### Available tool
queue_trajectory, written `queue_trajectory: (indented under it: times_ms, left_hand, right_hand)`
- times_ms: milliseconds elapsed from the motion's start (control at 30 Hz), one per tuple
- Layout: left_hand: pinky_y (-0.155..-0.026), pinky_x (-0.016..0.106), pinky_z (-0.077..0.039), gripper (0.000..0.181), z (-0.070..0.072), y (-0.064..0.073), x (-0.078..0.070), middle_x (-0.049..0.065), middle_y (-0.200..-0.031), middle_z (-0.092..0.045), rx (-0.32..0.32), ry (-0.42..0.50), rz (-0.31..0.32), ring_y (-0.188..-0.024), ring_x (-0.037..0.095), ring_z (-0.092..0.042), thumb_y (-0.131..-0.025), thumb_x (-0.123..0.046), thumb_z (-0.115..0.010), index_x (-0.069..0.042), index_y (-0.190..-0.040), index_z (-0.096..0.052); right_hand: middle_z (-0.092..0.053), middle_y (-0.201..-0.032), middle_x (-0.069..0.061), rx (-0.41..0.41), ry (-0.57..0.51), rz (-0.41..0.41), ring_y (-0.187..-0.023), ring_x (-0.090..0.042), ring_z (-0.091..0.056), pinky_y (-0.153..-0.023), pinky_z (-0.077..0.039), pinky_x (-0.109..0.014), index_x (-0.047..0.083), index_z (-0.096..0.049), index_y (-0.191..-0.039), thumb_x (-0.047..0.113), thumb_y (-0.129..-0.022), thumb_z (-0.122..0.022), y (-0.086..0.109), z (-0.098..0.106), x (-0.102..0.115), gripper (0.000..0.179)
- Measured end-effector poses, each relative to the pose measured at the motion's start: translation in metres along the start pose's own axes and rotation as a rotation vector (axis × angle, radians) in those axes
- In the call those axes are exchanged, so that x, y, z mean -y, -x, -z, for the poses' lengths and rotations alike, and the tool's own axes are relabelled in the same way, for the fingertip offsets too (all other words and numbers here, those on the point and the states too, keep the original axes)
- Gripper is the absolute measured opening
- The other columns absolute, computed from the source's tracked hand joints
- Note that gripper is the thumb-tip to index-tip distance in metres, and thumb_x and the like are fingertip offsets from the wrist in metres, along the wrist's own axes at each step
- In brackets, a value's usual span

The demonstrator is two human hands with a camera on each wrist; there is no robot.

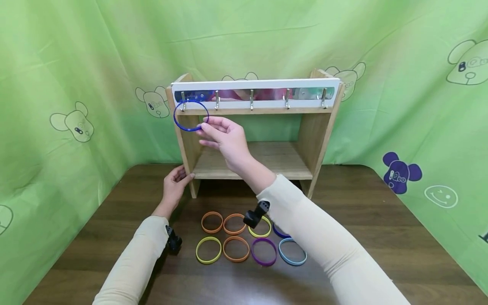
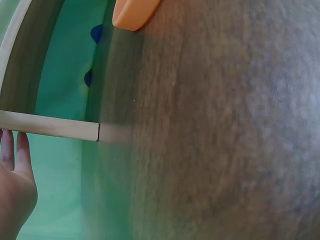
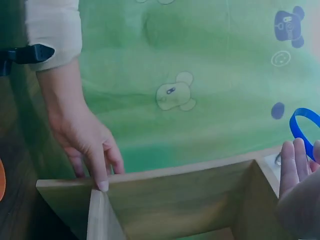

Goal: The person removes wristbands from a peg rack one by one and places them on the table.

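My right hand (image 1: 228,137) pinches a blue silicone wristband (image 1: 192,129) between thumb and fingers. In the head view the band overlaps the leftmost metal hook (image 1: 183,101) on the rack's white front rail. At the lower left my left hand (image 1: 175,188) grips the side panel of a wooden rack (image 1: 253,169), its thumb on the front edge near the shelf and its fingers on the outer face. The right wrist view shows the left hand (image 3: 87,137) at the panel and the blue wristband (image 3: 295,122) at the right edge.
Several wristbands lie in two rows on the brown table (image 1: 362,212), including an orange one (image 1: 236,259), a purple one (image 1: 264,263) and a light blue one (image 1: 292,262). My right forearm partly covers a dark blue one (image 1: 280,233). A green patterned curtain (image 1: 248,38) hangs behind.
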State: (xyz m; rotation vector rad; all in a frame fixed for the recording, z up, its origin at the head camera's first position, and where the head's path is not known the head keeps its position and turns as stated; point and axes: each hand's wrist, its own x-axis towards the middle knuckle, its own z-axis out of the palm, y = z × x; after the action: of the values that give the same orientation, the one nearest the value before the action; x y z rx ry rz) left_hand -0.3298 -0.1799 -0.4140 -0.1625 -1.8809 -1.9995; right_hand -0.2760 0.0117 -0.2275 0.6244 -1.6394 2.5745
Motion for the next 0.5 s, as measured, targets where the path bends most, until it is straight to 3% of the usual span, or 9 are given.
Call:
queue_trajectory:
  times_ms: [267,367,500]
  left_hand:
    - [-0.08,0.019,-0.051,0.038,-0.008,0.011,-0.026,0.023,-0.113,-0.063,0.011,0.019,-0.005,-0.092,0.007,-0.062,-0.086,0.01,-0.067,0.015,-0.122,-0.057]
    - [-0.08,0.018,-0.051,0.039,-0.008,0.011,-0.026,0.024,-0.114,-0.063,0.011,0.006,0.0,-0.092,0.007,-0.062,-0.086,0.009,-0.067,0.015,-0.123,-0.056]
    - [-0.08,0.018,-0.051,0.04,-0.003,0.006,-0.013,0.023,-0.114,-0.063,-0.009,0.021,0.023,-0.092,0.006,-0.062,-0.086,0.009,-0.068,0.014,-0.124,-0.057]
  right_hand:
    - [-0.067,-0.101,-0.018,-0.008,0.107,0.0,-0.084,-0.021,-0.07,-0.077,-0.057,-0.04,-0.009,-0.06,-0.114,-0.001,-0.093,-0.062,0.02,0.045,0.006,0.023]
    - [-0.068,-0.1,-0.016,-0.015,0.158,-0.014,-0.086,-0.023,-0.07,-0.077,-0.057,-0.04,-0.009,-0.06,-0.115,0.0,-0.094,-0.063,0.028,0.065,0.005,0.023]
    - [-0.069,-0.1,-0.015,-0.025,0.201,-0.038,-0.086,-0.022,-0.07,-0.077,-0.057,-0.04,-0.009,-0.059,-0.115,0.0,-0.094,-0.062,0.041,0.09,0.004,0.023]
